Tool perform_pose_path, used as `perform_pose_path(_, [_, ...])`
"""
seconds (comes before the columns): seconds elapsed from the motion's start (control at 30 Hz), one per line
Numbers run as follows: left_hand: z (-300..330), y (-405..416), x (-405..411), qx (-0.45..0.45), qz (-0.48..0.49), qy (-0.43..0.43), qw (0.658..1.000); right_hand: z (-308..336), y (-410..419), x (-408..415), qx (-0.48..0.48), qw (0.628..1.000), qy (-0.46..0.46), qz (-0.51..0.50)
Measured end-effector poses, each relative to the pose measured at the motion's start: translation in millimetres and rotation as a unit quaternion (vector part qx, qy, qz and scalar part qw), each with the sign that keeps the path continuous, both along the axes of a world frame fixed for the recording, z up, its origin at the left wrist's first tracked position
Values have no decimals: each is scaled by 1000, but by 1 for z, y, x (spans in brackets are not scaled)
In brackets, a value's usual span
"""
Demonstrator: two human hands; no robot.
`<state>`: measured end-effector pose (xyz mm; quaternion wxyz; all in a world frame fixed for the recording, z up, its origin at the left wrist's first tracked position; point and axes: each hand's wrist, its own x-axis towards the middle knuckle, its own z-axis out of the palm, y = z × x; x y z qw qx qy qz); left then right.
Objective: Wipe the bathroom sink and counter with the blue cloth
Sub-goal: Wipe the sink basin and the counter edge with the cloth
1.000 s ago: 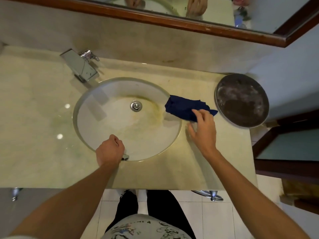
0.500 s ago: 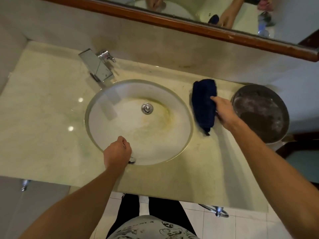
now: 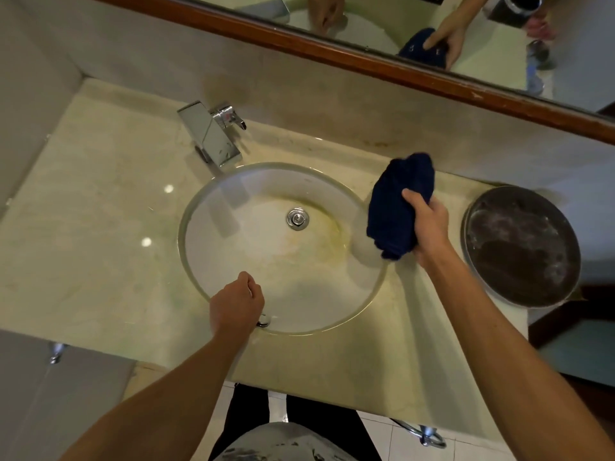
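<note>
A chrome faucet (image 3: pixel 213 136) stands at the far left of the basin, its square spout tilted over the bowl. A round dark metal pan (image 3: pixel 520 246) with whitish residue sits at the right end. A wood-framed mirror (image 3: pixel 392 66) runs along the far wall; white floor tiles (image 3: pixel 396 437) show below.

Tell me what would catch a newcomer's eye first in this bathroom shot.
The dark blue cloth, bunched in the right hand over the sink's right rim, stands out most. Next come the yellow-stained sink at centre and the round, grimy dark tray on the counter's right end.
</note>
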<state>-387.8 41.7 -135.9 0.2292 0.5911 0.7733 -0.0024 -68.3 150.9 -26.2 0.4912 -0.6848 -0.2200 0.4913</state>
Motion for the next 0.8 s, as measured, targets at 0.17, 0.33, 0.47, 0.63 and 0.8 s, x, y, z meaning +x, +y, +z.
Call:
perform_pose_path(0.17, [3,2,1,-21,6,-1,1000,-1,71,-27,243,850,-446,136])
perform_pose_path(0.33, [2,3,1,-24,20,-8,999,-76,152,-37,222,546,-670,451])
perform_pose_path(0.47, [-1,3,1,-8,32,-18,999,-93,155,-24,221,519,-667,487])
perform_pose_path(0.63, [-1,2,3,13,36,-28,999,-89,137,45,161,532,-670,493])
perform_pose_path(0.8, [-1,3,2,-4,25,-18,1000,-82,99,128,69,585,-677,440])
